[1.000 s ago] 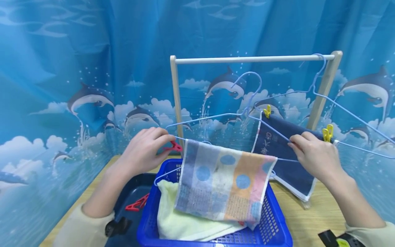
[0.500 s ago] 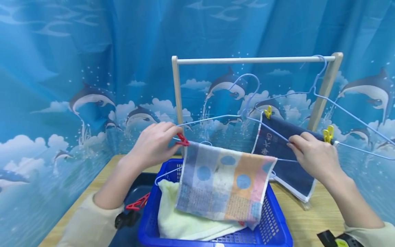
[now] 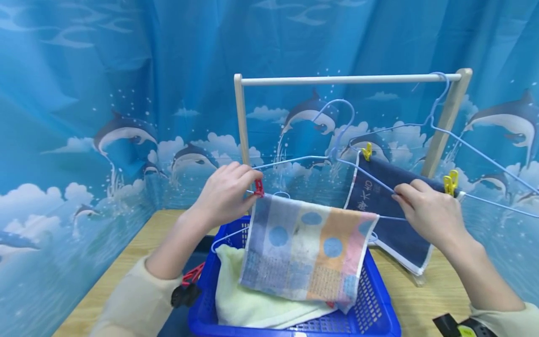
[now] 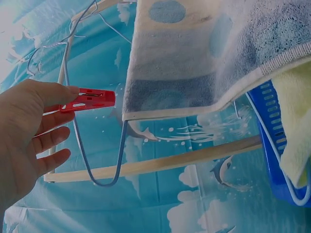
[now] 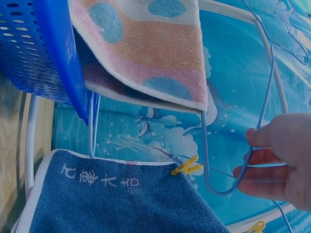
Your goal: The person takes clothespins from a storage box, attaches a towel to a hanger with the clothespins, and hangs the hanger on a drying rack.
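A patterned towel with coloured stripes and blue dots hangs folded over the bottom bar of a light-blue wire hanger. My left hand pinches a red clothespin between thumb and forefinger, at the towel's upper left corner in the head view. In the left wrist view the clothespin's tip is close to the towel edge, seemingly just apart from it. With thumb and fingers, my right hand grips the hanger's right end, beyond the towel's right edge.
Below is a blue basket with a pale yellow towel. A dark tray with red clothespins lies left. At right a navy towel hangs by yellow clothespins from another hanger on the drying rack.
My left hand has moved right with the red clothespin, turning it from sideways to upright at the towel's upper left corner. The right hand and hanger have stayed nearly still.
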Tool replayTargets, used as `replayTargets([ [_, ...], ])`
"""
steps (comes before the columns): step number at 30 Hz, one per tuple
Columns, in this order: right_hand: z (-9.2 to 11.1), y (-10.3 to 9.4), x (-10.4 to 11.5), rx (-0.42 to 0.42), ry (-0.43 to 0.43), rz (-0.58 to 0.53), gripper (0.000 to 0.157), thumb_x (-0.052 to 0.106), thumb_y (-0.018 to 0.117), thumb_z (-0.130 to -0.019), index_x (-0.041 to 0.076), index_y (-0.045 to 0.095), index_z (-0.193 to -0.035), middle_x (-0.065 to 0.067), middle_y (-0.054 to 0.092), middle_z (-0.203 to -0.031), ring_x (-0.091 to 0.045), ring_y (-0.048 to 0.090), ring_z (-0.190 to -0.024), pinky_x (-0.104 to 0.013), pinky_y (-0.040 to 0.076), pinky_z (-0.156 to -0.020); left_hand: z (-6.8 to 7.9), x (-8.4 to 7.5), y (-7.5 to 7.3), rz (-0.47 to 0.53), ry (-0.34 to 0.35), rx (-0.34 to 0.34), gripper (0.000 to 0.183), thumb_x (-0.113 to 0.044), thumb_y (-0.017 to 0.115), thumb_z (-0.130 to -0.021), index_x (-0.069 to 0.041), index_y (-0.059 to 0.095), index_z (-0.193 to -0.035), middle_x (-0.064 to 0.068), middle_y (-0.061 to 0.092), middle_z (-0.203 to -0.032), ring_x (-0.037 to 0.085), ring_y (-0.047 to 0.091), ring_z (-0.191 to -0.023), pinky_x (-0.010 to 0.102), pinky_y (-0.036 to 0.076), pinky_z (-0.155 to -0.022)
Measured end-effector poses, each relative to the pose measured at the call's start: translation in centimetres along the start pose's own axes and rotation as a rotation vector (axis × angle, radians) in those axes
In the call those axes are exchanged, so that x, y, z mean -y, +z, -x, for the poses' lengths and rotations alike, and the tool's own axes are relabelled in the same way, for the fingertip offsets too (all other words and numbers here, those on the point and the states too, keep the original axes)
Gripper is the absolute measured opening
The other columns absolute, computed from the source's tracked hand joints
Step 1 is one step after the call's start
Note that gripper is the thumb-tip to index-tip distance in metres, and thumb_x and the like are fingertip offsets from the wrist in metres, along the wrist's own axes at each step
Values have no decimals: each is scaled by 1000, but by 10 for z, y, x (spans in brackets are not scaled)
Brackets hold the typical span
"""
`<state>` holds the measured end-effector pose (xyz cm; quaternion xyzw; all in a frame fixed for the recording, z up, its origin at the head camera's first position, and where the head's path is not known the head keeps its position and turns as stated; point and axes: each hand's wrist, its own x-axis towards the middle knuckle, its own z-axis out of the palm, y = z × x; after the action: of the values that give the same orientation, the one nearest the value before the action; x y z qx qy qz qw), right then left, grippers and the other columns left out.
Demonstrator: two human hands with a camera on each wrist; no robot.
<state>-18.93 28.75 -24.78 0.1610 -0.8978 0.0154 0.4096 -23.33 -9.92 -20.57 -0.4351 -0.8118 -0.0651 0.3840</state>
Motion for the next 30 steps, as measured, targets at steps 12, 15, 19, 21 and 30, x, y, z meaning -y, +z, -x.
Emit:
replayTargets([
  [12, -3, 0, -1, -46, -28, 0, 12, 4, 70, -77, 5, 64, -87, -9, 55, -72, -19, 45, -47, -28, 31, -36, -9, -4, 3, 122, -117, 56, 31, -12, 75, -76, -8, 67, -106, 5, 65, -97, 22, 54, -88, 34, 46, -75],
  [15, -4, 0, -2, -61, -36, 1, 12, 4, 69, -77, 5, 64, -87, -10, 55, -72, -19, 46, -46, -29, 31, -36, -8, -4, 3, 138, -147, 50, 32, -13, 75, -76, -7, 67, -106, 5, 65, -97, 21, 54, -89, 35, 45, -76],
  [19, -5, -1, -1, -74, -37, 5, 12, 3, 69, -77, 5, 64, -88, -10, 55, -73, -20, 45, -45, -29, 30, -35, -7, -4, 3, 134, -141, 25, 31, -13, 76, -75, -7, 66, -104, 5, 66, -95, 22, 54, -89, 36, 43, -79],
  [21, -6, -1, 0, -87, -40, 16, 13, 3, 70, -76, 5, 64, -88, -10, 55, -73, -19, 44, -44, -29, 28, -34, -7, -4, 3, 126, -130, 16, 31, -13, 76, -75, -7, 66, -103, 5, 65, -94, 22, 54, -89, 36, 43, -79],
  [30, -12, 2, 6, -157, -42, 41, 15, 3, 70, -74, 6, 65, -89, -11, 52, -71, -20, 40, -41, -33, 24, -31, -6, -6, 4, 90, -105, 16, 31, -14, 77, -73, -7, 68, -101, 3, 65, -91, 20, 53, -86, 35, 41, -76],
])
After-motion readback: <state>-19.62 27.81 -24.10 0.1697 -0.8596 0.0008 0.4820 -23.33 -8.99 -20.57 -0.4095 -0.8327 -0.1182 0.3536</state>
